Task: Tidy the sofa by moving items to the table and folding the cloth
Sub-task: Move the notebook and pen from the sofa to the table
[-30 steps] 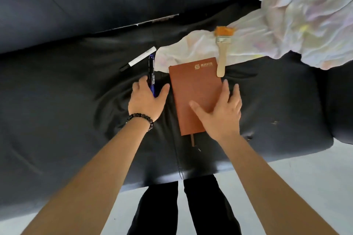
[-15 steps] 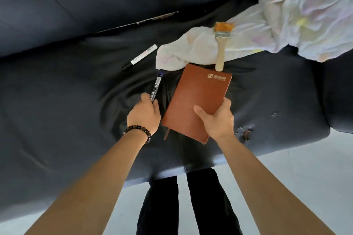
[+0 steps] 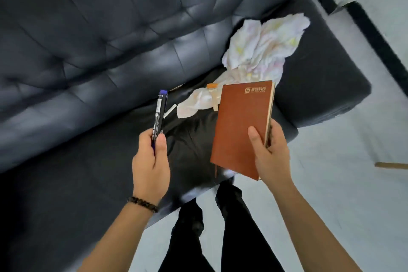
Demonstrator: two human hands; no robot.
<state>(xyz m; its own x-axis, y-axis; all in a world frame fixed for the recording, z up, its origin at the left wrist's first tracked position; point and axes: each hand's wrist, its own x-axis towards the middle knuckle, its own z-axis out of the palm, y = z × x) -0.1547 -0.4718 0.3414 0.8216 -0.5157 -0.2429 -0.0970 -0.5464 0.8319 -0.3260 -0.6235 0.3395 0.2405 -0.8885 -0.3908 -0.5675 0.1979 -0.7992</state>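
My left hand (image 3: 151, 164) grips a black marker with a blue cap (image 3: 159, 112), held upright above the black leather sofa (image 3: 88, 62). My right hand (image 3: 272, 154) holds a brown notebook (image 3: 239, 126) by its lower right edge, lifted off the seat. A crumpled white cloth (image 3: 262, 48) lies on the sofa's right end, spilling toward the seat. A paintbrush with orange bristles (image 3: 213, 95) lies on the cloth, partly hidden behind the notebook. A white pen (image 3: 170, 110) lies on the seat, mostly hidden behind the marker.
The sofa's right armrest (image 3: 320, 68) stands beyond the notebook. Pale floor (image 3: 342, 183) spreads to the right, with a dark baseboard (image 3: 375, 35) along the wall. A wooden edge (image 3: 390, 164) shows at the far right. My legs stand at the sofa's front.
Both hands have lifted off the seat, the left with the marker and the right with the notebook. The view has pulled back and turned to the right.
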